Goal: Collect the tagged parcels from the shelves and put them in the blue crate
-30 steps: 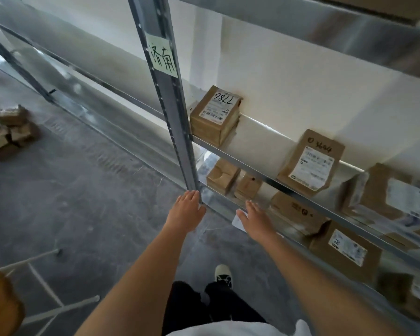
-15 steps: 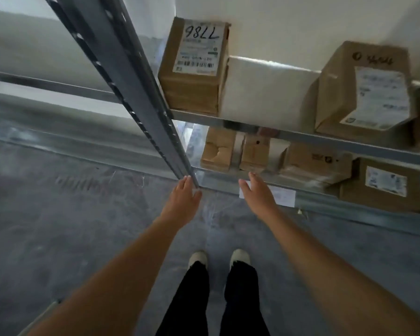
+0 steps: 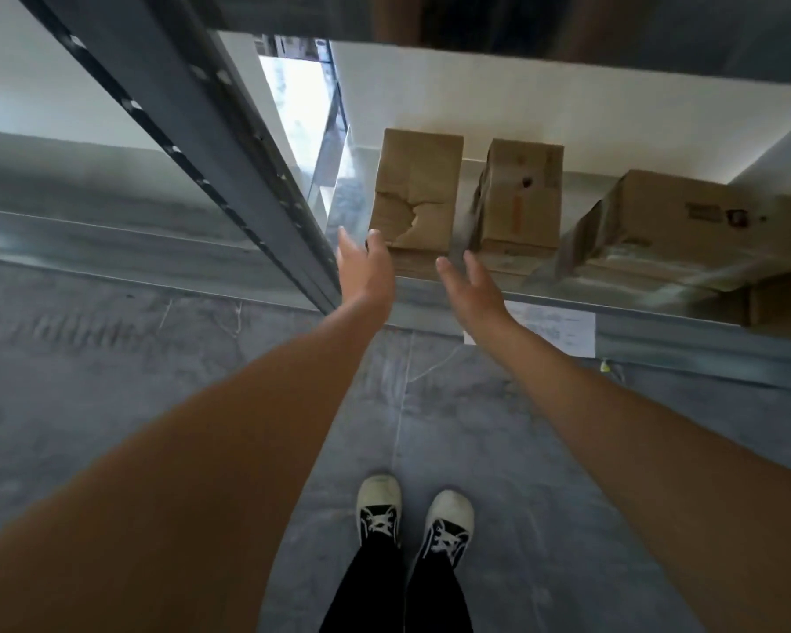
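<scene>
Between both hands' spread, empty fingers (image 3: 375,242) lies the torn parcel (image 3: 415,189); untouched.

A grey metal upright (image 3: 229,143) of the rack stands on the grey concrete floor (image 3: 110,358), and two black-and-white sneakers (image 3: 412,518) stand near a white paper label (image 3: 562,328).

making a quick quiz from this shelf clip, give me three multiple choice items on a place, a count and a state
1. Where is the torn box?
A. leftmost on the low shelf
B. on the floor
C. in a crate

2. How many boxes show on that shelf?
A. one
B. three
C. six

3. What are the hands doing?
A. both gripping a box
B. both open, holding nothing
C. one holds a label

Answers:
1 A, it sits left of the middle box and the wide box.
2 B, three show.
3 B, left hand and right hand reach with fingers spread.
</scene>
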Tool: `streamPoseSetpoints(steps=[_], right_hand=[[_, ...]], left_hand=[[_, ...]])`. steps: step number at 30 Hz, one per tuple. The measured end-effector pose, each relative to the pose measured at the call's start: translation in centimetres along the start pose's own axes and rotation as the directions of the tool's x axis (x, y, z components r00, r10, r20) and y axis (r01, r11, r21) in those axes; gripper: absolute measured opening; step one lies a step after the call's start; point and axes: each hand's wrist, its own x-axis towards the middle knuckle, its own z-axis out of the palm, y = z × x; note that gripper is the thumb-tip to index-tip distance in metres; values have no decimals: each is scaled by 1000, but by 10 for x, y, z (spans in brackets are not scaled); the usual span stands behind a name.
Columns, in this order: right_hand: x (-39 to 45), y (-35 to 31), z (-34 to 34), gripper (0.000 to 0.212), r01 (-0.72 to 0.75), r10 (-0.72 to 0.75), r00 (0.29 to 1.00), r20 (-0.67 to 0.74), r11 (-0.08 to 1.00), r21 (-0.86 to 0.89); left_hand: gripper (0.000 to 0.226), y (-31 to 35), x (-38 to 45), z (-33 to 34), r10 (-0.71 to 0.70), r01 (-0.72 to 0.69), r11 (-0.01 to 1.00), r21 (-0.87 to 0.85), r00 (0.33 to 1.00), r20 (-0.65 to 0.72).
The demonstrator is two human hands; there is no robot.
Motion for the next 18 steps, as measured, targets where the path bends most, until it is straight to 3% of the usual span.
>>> streamPoseSetpoints(steps=[2,6,10,15,18], right_hand=[[11,-5,6,74,-33,31,999,25,997,66],[25,-22,1,79,-102,83,988,134,984,144],[16,-38,-9,67,-3,-12,995,98,988,158],[-6,-56,-33,23,122,-118,993,-30,939,322],[-14,-70,-41,23,159,-146,987,-62,905,394]], left_hand=[[53,6,13,0,-75,76,992,-104,997,8],[57,18,22,-8,-294,325,931,-168,937,186],[47,32,16,-19,-236,271,919,-284,960,154],[45,53,3,-32,-200,234,847,-477,972,122],[42,59,-8,-31,-187,223,819,-529,975,121]])
